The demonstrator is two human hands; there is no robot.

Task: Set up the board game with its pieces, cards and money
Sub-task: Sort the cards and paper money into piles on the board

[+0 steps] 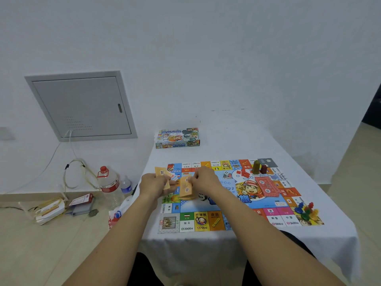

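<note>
Hands (153, 183) (206, 180) with orange banknotes (186, 187) over board (206, 220).

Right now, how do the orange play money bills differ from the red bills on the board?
The orange bills are being handled: the left hand grips some and the right hand pinches others over the board's left part. The red bills lie flat and untouched right of centre. Colour differs: pale orange against red. Both are paper play money.
</note>
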